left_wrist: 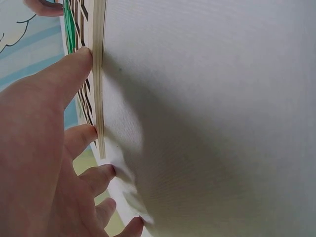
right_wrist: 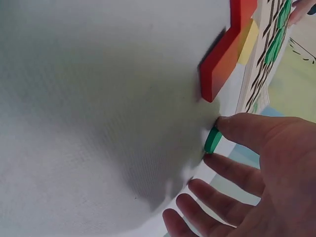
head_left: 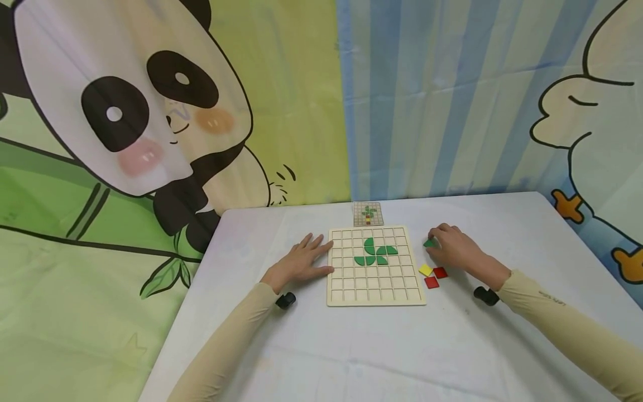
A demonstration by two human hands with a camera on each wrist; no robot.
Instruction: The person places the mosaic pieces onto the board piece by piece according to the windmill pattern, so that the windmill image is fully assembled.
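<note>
A square wooden grid board (head_left: pixel 351 283) lies on the table, with several green quarter-circle and triangular tiles (head_left: pixel 370 245) set in its middle cells. At the board's left edge my left hand (head_left: pixel 298 261) rests with fingers spread; in the left wrist view its thumb touches the board's side. Right of the board, my right hand (head_left: pixel 456 249) pinches a green tile (right_wrist: pixel 213 140) between thumb and index finger, low over the tabletop. Its full shape is partly hidden by the fingers. Nearer me lie a yellow tile (head_left: pixel 425 270) and two red square tiles (head_left: pixel 440 272).
Behind the board lies a small pattern card (head_left: pixel 359 216) showing a grid with green, red and yellow shapes. A white cloth covers the table (head_left: pixel 321 352). A printed curtain (head_left: pixel 296 100) with a panda hangs along the table's far edge.
</note>
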